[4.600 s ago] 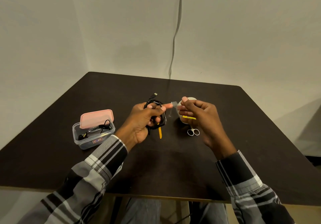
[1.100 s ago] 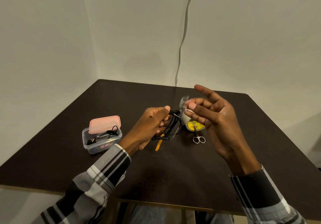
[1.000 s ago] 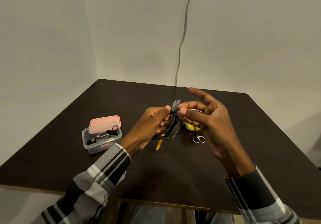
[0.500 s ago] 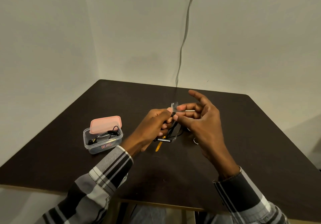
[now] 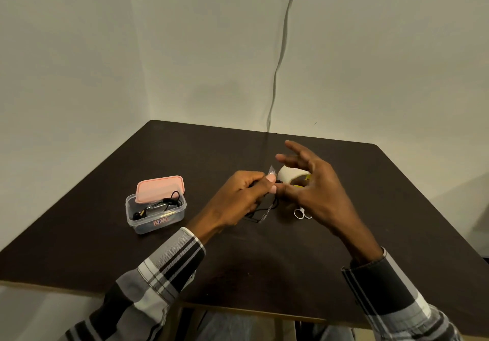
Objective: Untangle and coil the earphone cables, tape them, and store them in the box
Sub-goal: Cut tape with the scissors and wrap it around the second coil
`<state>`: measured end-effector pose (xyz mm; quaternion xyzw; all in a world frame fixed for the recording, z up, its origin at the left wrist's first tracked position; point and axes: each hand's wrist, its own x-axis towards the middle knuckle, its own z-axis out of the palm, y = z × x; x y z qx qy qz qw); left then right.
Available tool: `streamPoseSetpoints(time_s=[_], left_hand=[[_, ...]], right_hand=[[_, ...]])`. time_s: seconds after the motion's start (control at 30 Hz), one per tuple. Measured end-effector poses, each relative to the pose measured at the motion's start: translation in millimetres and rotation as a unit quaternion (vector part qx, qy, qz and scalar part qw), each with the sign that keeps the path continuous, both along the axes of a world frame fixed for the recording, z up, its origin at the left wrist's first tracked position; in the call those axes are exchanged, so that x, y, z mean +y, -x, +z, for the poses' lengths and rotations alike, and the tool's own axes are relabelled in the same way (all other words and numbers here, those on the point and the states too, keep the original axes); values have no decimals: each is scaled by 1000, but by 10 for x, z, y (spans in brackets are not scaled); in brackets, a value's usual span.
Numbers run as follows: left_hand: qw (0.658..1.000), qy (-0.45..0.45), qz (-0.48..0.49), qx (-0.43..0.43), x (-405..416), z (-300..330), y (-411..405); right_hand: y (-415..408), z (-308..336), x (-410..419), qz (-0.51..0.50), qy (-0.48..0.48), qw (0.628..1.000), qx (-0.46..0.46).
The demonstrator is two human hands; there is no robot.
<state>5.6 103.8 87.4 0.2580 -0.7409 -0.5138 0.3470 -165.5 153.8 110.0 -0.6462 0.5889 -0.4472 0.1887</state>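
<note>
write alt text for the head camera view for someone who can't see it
Over a dark table, the left hand grips a coiled black earphone cable with clear tape at its fingertips, while the right hand hovers beside it with fingers spread. A clear box holding more earphones, pink lid ajar, sits to the left; small scissors lie nearby.

Bare dark table (image 5: 264, 256) lies open between the clear box (image 5: 156, 215) at left and the tape roll (image 5: 291, 175) and scissors (image 5: 301, 213) crowding the middle, the pink lid (image 5: 159, 188) half covering the box's mouth
</note>
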Motion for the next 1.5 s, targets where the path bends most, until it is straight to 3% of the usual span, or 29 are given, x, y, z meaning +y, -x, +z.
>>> streamPoseSetpoints(time_s=[0.1, 0.2, 0.47, 0.7, 1.07, 1.17, 1.37, 1.5], left_hand=[[1000, -6, -16, 12, 14, 19, 33], [1000, -8, -15, 17, 28, 10, 49], [995, -32, 52, 74, 76, 4, 105], [993, -47, 90, 66, 86, -48, 129], [994, 48, 94, 34, 102, -129, 123], [989, 113, 90, -14, 95, -117, 83], [977, 159, 61, -125, 21, -158, 14], [952, 229, 105, -174, 3, -174, 47]], right_hand=[[33, 3, 16, 107, -42, 988, -101], [53, -47, 34, 107, -6, 985, -138], [-79, -276, 68, 35, 155, 983, -89], [-78, -389, 42, 23, 262, 965, 8], [-41, -479, 29, 26, 265, 964, -8], [-44, -456, 39, 0, 251, 968, 19], [-21, -424, 48, -36, 195, 973, 121], [-32, -400, 55, -25, 125, 981, 146]])
